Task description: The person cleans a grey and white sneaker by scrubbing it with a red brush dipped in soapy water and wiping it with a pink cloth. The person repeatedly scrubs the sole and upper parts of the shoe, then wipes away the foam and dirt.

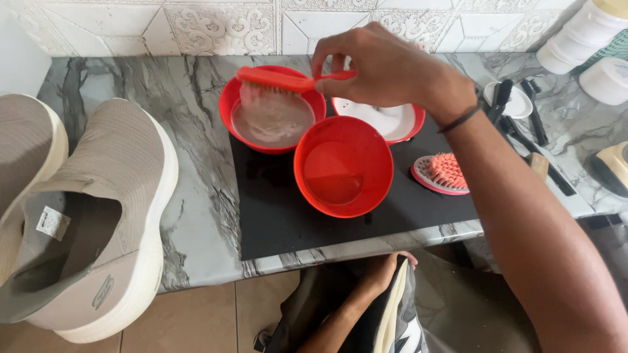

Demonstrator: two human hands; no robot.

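Below the counter edge, left hand (384, 269) half-hidden behind sneaker (400, 314)

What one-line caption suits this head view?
Right hand holds red brush over a red bowl of cloudy water; left hand grips a shoe below.
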